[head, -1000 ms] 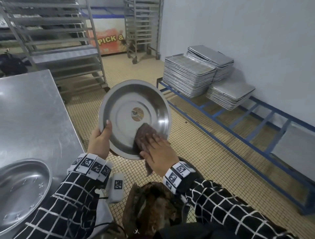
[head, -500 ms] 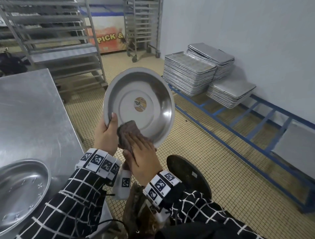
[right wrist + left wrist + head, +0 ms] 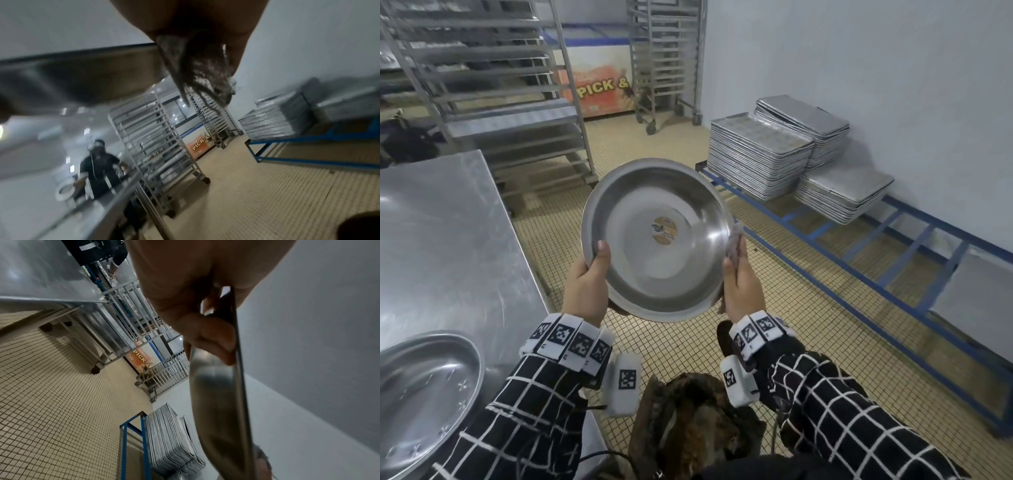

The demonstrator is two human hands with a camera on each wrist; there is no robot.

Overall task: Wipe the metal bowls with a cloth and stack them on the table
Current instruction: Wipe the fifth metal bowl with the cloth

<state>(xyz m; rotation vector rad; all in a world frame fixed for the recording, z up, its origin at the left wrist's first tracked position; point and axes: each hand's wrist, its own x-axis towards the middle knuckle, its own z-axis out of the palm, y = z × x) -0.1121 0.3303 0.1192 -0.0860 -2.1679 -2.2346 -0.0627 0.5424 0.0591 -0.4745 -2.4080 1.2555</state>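
Observation:
I hold a round metal bowl (image 3: 654,240) tilted up in front of me, its inside facing me, a round sticker at its centre. My left hand (image 3: 589,284) grips its left rim, thumb inside and fingers behind; the left wrist view shows that rim (image 3: 238,369) edge-on between thumb and fingers. My right hand (image 3: 739,284) is at the right rim and holds a brown-grey cloth (image 3: 736,240) against the bowl's outer edge; in the right wrist view the cloth (image 3: 201,71) hangs from the fingers. A second metal bowl (image 3: 421,397) lies on the steel table (image 3: 441,233) at lower left.
Stacks of baking trays (image 3: 760,154) sit on a low blue frame (image 3: 859,260) along the right wall. Wheeled tray racks (image 3: 482,85) stand behind the table. A dark stool (image 3: 722,339) is under my right wrist. Another person (image 3: 98,165) stands far off by the table.
My right hand slid the cloth from the bowl's inside bottom across to its right rim and outer edge. The bowl turned more upright and shifted slightly right.

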